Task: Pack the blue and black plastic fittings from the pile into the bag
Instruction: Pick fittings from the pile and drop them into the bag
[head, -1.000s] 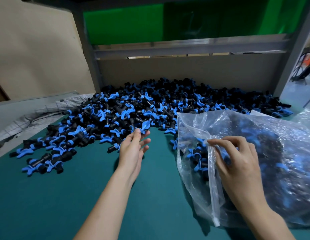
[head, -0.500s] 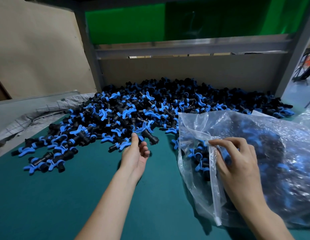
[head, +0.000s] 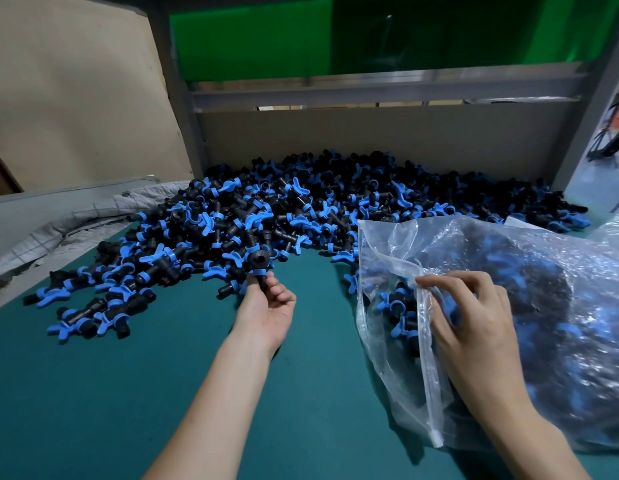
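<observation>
A big pile of blue and black plastic fittings (head: 301, 209) spreads over the far half of the green table. My left hand (head: 266, 308) is at the pile's near edge, palm up, fingers closed around one fitting (head: 259, 263) held upright just above the mat. A clear plastic bag (head: 529, 306) lies on the right, holding several fittings. My right hand (head: 464, 320) pinches the bag's mouth edge near its zip strip and holds it open.
The green mat (head: 110, 393) covers the table. Crumpled grey cloth (head: 76, 223) lies at the left edge. A grey metal frame (head: 370, 91) and a beige back panel close the rear, with a post (head: 592, 109) at the right.
My left hand reached into the pile's edge, closed on one fitting and drew it back toward me. My right hand stayed on the bag's mouth.
</observation>
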A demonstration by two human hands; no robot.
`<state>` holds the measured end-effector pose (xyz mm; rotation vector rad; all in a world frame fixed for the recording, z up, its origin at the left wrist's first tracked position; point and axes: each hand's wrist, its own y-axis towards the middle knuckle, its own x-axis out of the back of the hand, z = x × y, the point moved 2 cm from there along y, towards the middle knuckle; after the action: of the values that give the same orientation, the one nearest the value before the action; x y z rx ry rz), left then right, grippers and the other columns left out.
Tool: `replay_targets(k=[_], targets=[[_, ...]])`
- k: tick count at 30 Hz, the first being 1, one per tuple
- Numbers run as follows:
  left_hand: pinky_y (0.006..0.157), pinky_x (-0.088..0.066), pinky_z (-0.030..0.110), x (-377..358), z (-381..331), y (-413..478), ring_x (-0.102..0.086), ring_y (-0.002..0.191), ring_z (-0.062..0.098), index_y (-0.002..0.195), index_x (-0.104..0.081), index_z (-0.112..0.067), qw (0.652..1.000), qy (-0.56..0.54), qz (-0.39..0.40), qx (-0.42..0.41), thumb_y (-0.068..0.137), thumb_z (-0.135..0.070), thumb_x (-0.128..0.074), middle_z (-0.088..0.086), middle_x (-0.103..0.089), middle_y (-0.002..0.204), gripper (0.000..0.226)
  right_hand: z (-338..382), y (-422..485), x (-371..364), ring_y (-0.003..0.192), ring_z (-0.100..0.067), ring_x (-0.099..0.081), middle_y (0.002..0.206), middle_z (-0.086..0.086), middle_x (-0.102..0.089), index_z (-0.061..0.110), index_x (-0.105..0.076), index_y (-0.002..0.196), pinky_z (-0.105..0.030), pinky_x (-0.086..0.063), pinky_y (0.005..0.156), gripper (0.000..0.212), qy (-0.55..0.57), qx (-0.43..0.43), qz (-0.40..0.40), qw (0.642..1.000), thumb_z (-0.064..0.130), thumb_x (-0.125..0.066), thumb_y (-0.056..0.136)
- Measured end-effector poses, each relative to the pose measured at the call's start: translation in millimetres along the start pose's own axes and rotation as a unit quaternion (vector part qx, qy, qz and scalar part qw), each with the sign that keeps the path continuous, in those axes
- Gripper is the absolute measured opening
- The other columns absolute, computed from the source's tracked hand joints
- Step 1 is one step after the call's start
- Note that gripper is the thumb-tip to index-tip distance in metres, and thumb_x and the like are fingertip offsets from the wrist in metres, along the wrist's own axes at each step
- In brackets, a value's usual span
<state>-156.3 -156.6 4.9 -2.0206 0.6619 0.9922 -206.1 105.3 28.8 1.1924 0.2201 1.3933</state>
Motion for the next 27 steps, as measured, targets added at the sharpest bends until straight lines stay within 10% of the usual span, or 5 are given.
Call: replay_targets(k=[16,21,27], targets=[[0.044,-0.033,0.021,0.5,0.8,-0.2,-0.038,0.048,0.008,0.106,-0.057,-0.02,0.99,0.115,0.049,-0.06,0.105,-0.026,-0.041,-0.005,-0.043,0.061,0.017,0.3,0.1,1.0,0.093,-0.012,-0.041,0.104,0.009,-0.049,0.028,-0.067,0.11,-0.034,-0.037,0.077,0.023,0.006,-0.014,-0.007,1.0,0.023,-0.059,0.089],[0.049,-0.041,0.021,-11.8,10.4,-18.7,-0.049,0.056,0.006,0.1,-0.056,-0.019,0.883,0.373,0.107,-0.264,0.103,-0.016,-0.044,-0.002,-0.055,0.075,0.013,3.2,1.3,2.6,0.092,-0.014,-0.042,0.103,0.008,-0.049,0.027,-0.068,0.109,-0.036,-0.039,0.077,0.023,0.017,-0.025,-0.011,0.999,0.02,-0.06,0.089],[0.067,-0.048,0.025,-14.8,29.4,-38.6,-0.058,0.072,0.009,0.096,-0.057,-0.015,0.796,0.482,0.201,-0.306,0.095,-0.018,-0.06,0.002,-0.065,0.084,0.005,7.8,2.9,5.8,0.093,-0.015,-0.044,0.103,0.006,-0.05,0.023,-0.07,0.108,-0.034,-0.039,0.078,0.023,0.031,-0.04,-0.039,0.998,0.016,-0.06,0.089]])
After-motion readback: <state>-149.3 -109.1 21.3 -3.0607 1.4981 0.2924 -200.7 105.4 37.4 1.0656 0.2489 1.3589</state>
